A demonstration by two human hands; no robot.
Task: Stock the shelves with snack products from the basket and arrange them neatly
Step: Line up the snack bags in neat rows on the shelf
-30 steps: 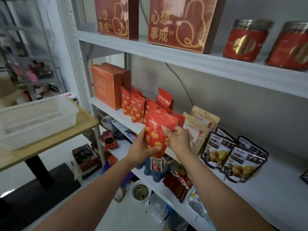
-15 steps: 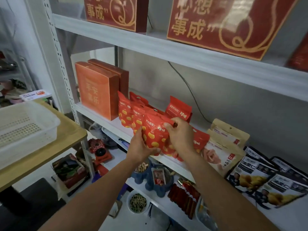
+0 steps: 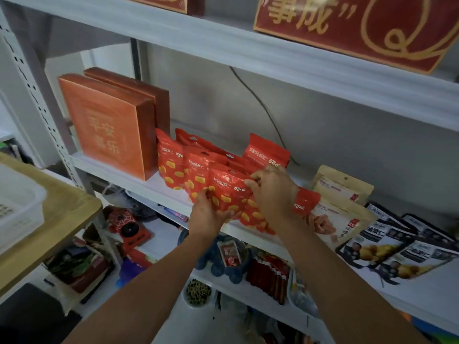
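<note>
On the front edge of the middle shelf (image 3: 111, 178), a red snack pouch (image 3: 227, 192) stands upright between two bare hands. It is glossy, crinkled film, bright red, with white characters across its upper band and yellow oval shapes scattered over its lower half. The left hand (image 3: 207, 214) grips its lower left corner, fingers (image 3: 202, 194) curled up along the side and the thumb tucked under the bottom, so I cannot tell whether the base touches the shelf. The right hand (image 3: 273, 194) pinches the upper right corner, its fingers (image 3: 250, 183) bent over the top seal. The pouch sits at the front of a row of matching red pouches (image 3: 173, 167), overlapping the one just behind it, and another like it lies under the right wrist. Left of the row, two orange boxes (image 3: 109, 135) stand upright, the nearer one touching the first pouch. To the right come beige pouches (image 3: 342, 187), then black pouches (image 3: 372, 247) lying tilted back. A white basket (image 3: 17, 209) rests on the wooden counter (image 3: 57, 219) at the far left, well apart from the hands.
</note>
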